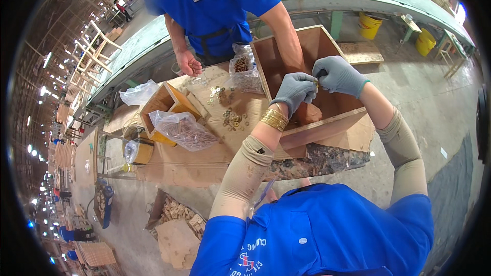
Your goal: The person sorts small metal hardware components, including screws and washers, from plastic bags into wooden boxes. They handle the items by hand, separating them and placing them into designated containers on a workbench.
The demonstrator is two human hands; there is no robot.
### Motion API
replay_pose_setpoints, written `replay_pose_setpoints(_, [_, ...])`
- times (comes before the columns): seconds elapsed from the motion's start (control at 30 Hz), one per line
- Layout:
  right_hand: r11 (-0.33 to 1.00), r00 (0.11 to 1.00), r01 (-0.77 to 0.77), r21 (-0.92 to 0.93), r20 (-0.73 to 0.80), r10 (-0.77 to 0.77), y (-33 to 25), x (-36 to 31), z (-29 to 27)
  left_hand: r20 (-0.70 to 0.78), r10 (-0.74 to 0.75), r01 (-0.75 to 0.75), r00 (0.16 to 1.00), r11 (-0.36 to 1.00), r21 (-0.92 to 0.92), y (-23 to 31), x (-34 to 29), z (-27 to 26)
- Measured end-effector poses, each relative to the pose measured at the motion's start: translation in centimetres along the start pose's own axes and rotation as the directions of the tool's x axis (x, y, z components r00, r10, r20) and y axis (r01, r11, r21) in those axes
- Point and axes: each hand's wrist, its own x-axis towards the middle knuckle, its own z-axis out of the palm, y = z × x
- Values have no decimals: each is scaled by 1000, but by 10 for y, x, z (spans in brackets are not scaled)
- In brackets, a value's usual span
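Observation:
Both my hands wear grey knit gloves and are raised over an open wooden box (330, 129). My left hand (295, 92) has its fingers closed in a pinch. My right hand (339, 75) meets it fingertip to fingertip, also pinched. Between the fingertips is something small, mostly hidden by the gloves, so its kind cannot be told. Under my hands, a co-worker's arm (288, 41) reaches down into the box. The co-worker's other hand (189, 64) hovers at the table's far side, fingers curled.
Loose metal washers (234, 119) lie on the cardboard-covered table (204, 166). Nearby are a plastic bag of small hardware (186, 130), another bag of brown fasteners (241, 66) and a small wooden bin (162, 99). A box of wood offcuts (176, 209) stands on the floor.

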Motion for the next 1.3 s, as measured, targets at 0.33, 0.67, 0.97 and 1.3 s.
replay_pose_setpoints(0.33, [917, 989, 47, -396, 146, 13, -18, 25, 9, 33, -49, 51, 998, 997, -65, -2, 1, -5])
replay_pose_setpoints(0.67, [979, 979, -186, 86, 106, 177, -10, 18, 3, -60, -57, 55, 997, 998, -44, -2, 0, -4])
replay_pose_setpoints(0.97, [801, 952, -305, 515, 189, 242, 13, 13, 16, -84, -25, 31, 996, 997, 75, -2, 2, -4])
replay_pose_setpoints(1.3, [933, 895, 357, -52, -266, -358, 15, 8, 22, -9, -35, 35, 999, 999, -36, 1, 5, -3])
